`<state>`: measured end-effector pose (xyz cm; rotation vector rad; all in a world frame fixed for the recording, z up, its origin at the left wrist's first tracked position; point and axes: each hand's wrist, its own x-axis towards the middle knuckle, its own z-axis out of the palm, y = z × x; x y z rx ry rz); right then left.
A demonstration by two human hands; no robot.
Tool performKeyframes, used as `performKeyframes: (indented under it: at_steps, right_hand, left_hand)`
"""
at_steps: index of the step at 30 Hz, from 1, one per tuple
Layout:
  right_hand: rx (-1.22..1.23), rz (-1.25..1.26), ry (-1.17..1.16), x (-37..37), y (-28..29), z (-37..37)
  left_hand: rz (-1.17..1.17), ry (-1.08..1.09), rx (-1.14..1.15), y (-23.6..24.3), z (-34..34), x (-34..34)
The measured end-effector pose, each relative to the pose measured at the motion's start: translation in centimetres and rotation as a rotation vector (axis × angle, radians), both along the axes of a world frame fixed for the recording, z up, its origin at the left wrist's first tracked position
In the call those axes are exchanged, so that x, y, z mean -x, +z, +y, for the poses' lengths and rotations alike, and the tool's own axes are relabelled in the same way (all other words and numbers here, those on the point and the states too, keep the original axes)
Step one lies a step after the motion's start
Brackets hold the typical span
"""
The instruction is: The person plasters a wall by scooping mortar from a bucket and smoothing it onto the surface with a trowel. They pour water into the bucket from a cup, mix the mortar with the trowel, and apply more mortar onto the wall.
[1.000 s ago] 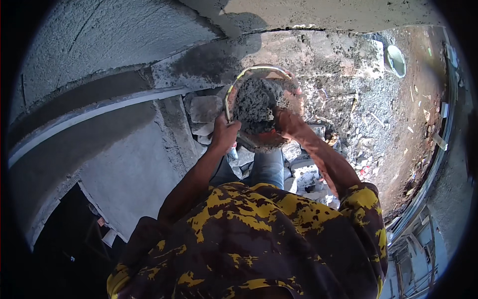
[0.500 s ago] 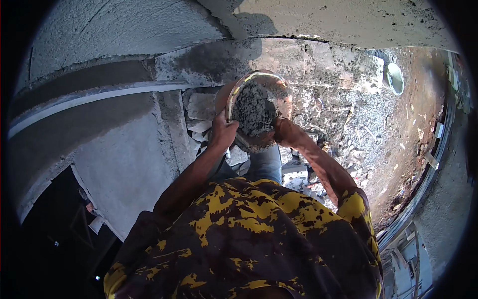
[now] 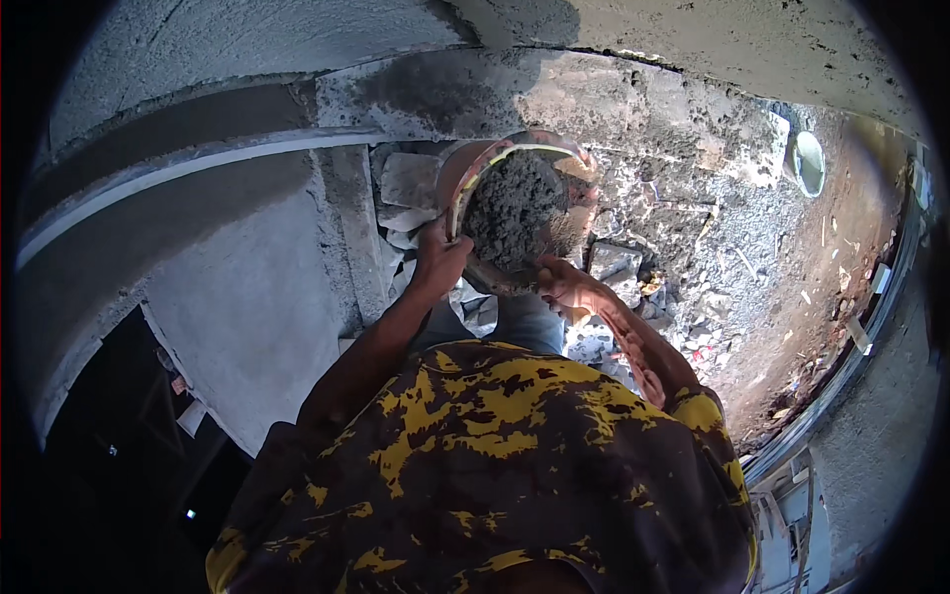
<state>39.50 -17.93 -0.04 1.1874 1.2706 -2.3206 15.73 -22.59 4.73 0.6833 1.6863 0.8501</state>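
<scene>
Left hand (image 3: pixel 442 261) clenched, right hand (image 3: pixel 568 284) curled

Left forearm (image 3: pixel 388 331) slants forward and inward; fingers are wrapped, thumb uppermost. Right forearm (image 3: pixel 638 342) slants inward from the opposite side; its hand lies slightly nearer the torso, fingers bent, fingertips partly hidden. Hands stand apart, ahead of the torso (image 3: pixel 485 475).

Way in from above, tight flanks!
The tub's (image 3: pixel 457 198) mouth lay open; the left hand (image 3: pixel 442 262) blocked its near-left rim, the right hand (image 3: pixel 566 284) its near-right. Blocks (image 3: pixel 409 181) crowded its left, while room stretched over gravel (image 3: pixel 734 243) toward the bucket (image 3: pixel 808 163).
</scene>
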Motion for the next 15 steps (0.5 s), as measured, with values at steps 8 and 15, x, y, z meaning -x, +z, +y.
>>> performKeyframes:
  at_steps: [8,15]
  right_hand:
    - [-0.902,-0.387,0.453,1.0,5.6,6.2]
    - [-1.452,-0.153,0.209,3.6,-7.2,-1.6]
  left_hand:
    - [0.014,0.141,0.059,0.8,-0.6,1.2]
    - [0.052,0.16,-0.126,1.0,1.8,-0.1]
